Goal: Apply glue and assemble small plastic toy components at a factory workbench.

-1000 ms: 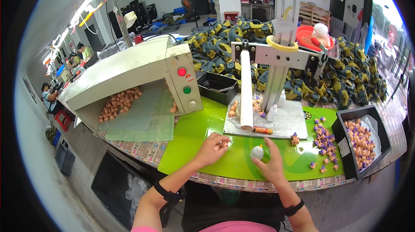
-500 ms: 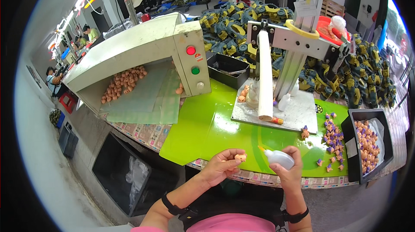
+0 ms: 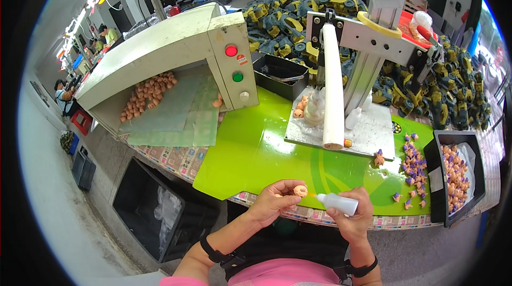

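Observation:
Between the thumb and fingers of my left hand (image 3: 275, 201) is a small peach-coloured toy head (image 3: 301, 191). My right hand (image 3: 352, 213) is wrapped round a white squeeze bottle (image 3: 340, 204), which lies nearly level. Its thin yellow-orange nozzle (image 3: 312, 195) points left at the toy head; whether the tip touches it I cannot tell. Both hands are over the near edge of the green mat (image 3: 256, 171). To the right, small peach and purple toy figures (image 3: 414, 166) lie scattered on the mat, and a single figure (image 3: 379, 157) sits at the metal base plate's corner.
A press with a long white lever (image 3: 333, 94) stands on a metal plate (image 3: 304, 135). At left is a beige box machine (image 3: 165, 46) with toy heads (image 3: 146, 97) inside. A black bin (image 3: 434, 179) of peach parts stands at right. Yellow-and-grey toy parts (image 3: 288, 25) are heaped behind.
The squeeze bottle has tilted closer to level, bringing its nozzle lower and nearer the toy head. My left hand has turned the head slightly. The whole view has shifted a little.

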### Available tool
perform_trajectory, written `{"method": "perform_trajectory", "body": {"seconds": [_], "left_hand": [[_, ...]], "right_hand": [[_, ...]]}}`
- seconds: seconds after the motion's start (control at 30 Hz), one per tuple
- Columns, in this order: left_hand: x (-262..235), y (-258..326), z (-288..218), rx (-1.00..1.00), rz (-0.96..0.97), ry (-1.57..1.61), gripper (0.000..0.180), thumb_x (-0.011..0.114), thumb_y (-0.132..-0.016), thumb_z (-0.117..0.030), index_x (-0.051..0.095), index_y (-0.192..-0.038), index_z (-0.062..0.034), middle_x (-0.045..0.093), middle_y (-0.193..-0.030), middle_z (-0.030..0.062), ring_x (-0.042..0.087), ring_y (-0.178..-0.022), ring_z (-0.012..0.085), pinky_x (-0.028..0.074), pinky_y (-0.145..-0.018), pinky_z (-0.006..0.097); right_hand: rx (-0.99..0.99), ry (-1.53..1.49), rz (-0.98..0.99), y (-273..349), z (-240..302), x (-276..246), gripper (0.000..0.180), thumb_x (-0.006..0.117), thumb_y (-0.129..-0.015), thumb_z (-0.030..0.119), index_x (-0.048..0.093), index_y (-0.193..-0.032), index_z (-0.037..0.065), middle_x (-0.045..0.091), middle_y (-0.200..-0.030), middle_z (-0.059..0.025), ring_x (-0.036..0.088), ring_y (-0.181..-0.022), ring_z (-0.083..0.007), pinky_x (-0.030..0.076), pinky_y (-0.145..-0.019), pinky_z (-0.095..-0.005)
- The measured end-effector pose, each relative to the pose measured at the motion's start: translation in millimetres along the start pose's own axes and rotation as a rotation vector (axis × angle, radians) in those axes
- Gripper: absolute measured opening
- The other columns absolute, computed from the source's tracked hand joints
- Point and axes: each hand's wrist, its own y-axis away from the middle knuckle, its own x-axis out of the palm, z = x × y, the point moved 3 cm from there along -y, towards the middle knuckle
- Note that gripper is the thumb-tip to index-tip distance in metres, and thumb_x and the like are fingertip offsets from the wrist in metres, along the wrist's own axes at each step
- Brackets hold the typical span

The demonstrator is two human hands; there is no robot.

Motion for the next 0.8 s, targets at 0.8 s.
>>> {"method": "perform_trajectory", "body": {"seconds": [0.8], "left_hand": [[-4.1,-0.6,3.4,-0.03,-0.026,0.02,0.032,0.067,-0.085,-0.002,0.061,-0.115,-0.0067,0.06,-0.102,0.0,0.054,-0.081,0.005,0.046,-0.065,0.018]], "right_hand": [[-0.002,0.162,0.031,-1.4,3.2,-2.0,0.036,0.087,-0.062,0.014,0.064,-0.089,0.006,0.061,-0.075,-0.0073,0.056,-0.067,-0.022,0.045,-0.06,-0.0316]]}}
